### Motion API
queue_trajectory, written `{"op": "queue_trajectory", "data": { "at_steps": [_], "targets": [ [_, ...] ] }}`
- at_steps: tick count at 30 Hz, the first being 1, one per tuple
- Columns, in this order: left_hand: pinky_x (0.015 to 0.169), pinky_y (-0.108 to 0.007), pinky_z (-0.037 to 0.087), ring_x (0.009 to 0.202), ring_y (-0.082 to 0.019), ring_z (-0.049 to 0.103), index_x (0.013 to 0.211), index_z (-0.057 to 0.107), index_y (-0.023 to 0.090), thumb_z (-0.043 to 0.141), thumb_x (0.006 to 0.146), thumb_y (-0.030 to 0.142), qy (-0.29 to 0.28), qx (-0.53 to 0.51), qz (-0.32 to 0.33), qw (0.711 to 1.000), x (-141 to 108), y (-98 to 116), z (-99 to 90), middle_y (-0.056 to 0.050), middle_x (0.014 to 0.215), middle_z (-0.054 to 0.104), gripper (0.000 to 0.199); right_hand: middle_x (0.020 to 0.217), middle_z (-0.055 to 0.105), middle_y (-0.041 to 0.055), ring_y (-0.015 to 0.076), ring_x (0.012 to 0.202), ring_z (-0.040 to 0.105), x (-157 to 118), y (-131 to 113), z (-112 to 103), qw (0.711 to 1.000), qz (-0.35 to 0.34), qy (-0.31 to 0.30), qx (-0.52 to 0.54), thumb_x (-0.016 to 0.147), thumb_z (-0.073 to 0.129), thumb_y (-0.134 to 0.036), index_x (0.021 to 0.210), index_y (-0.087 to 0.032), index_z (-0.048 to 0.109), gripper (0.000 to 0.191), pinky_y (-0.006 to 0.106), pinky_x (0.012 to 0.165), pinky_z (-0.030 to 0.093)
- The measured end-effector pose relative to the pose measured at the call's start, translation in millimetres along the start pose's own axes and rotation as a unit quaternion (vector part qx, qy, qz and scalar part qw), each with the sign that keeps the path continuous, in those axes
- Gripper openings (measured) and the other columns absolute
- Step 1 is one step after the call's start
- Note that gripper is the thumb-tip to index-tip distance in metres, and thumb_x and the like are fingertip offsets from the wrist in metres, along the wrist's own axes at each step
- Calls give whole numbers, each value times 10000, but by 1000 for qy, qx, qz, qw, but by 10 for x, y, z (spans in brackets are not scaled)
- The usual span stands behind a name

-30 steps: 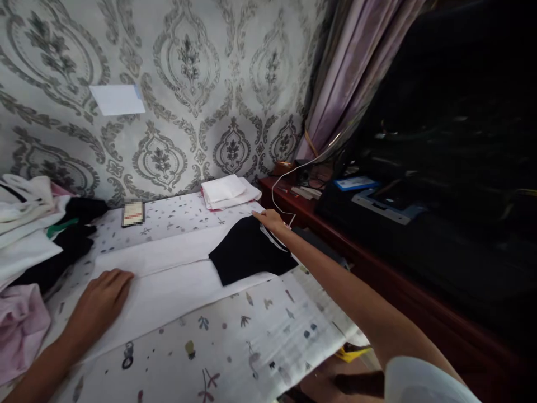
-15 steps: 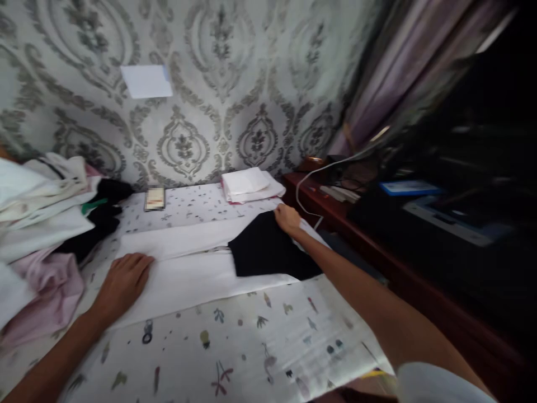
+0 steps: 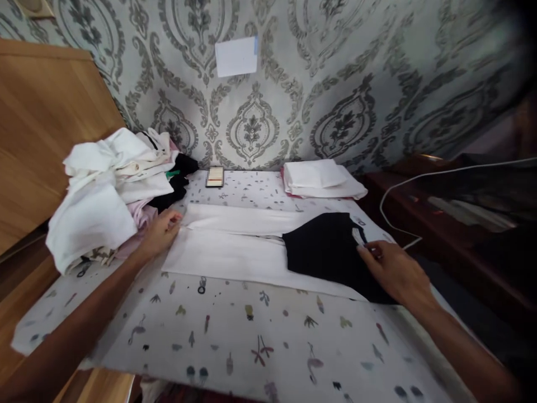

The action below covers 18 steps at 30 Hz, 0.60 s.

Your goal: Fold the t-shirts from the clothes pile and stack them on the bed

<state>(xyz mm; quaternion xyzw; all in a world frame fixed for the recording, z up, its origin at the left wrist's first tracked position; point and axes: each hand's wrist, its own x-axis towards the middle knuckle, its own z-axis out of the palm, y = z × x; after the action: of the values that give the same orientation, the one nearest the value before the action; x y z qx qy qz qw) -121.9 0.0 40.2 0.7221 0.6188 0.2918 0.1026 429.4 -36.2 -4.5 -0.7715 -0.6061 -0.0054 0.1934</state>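
Note:
White trousers [image 3: 226, 256] lie stretched flat across the patterned sheet, their two legs side by side. Over their right-hand end lies a black garment [image 3: 321, 246] with a pale label at its right edge. My left hand [image 3: 161, 234] is at the leg ends on the left, fingers curled in on the cloth's edge. On the right, my right hand [image 3: 398, 274] pinches the edge of the black garment beside the label, thumb and finger close together.
A heap of mixed clothes [image 3: 103, 196] sits at the left by a wooden panel [image 3: 50, 134]. Folded white cloth [image 3: 314, 176] and a small card-like box [image 3: 215, 177] lie near the wall. A white cable [image 3: 384, 196] loops past dark red furniture [image 3: 390, 179] at right.
The view has turned left, bringing in the wooden panel. My left hand has gone from resting flat on the cloth to its left end; my right hand has moved to the black garment's labelled edge.

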Motion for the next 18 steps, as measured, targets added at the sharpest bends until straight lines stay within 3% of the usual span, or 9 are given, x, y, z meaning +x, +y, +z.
{"op": "queue_trajectory", "data": {
  "at_steps": [3,7,12,18],
  "targets": [
    [898,-417,516,1007,-266,610,1040,610,161,448,847,406,-45,89,44,994,-82,82,93,-111,1057,641,352,832,700,91,266,742,664,-264,-35,-80,999,19,-24,-24,883,519,-541,907,-232,655,339,344,591,432],
    [969,-455,498,1056,-313,610,1041,608,168,437,903,424,-43,144,95,984,-92,-18,190,-126,1048,642,337,853,719,62,213,760,658,-355,-113,-190,997,29,-61,-23,903,568,-451,955,-219,680,263,296,623,422],
    [915,-512,542,1004,-338,657,980,612,239,403,896,442,-23,161,132,978,0,-186,313,-95,999,686,303,1032,729,79,195,908,657,3,-188,-214,995,67,-68,14,926,590,-362,1050,-187,699,241,268,719,430],
    [913,-527,536,988,-349,657,939,620,222,384,868,467,11,158,141,977,-22,-176,380,-127,989,702,348,936,727,63,180,844,636,567,-350,-66,991,110,-65,43,915,609,-378,922,-175,708,226,258,665,397]
  ]
}}
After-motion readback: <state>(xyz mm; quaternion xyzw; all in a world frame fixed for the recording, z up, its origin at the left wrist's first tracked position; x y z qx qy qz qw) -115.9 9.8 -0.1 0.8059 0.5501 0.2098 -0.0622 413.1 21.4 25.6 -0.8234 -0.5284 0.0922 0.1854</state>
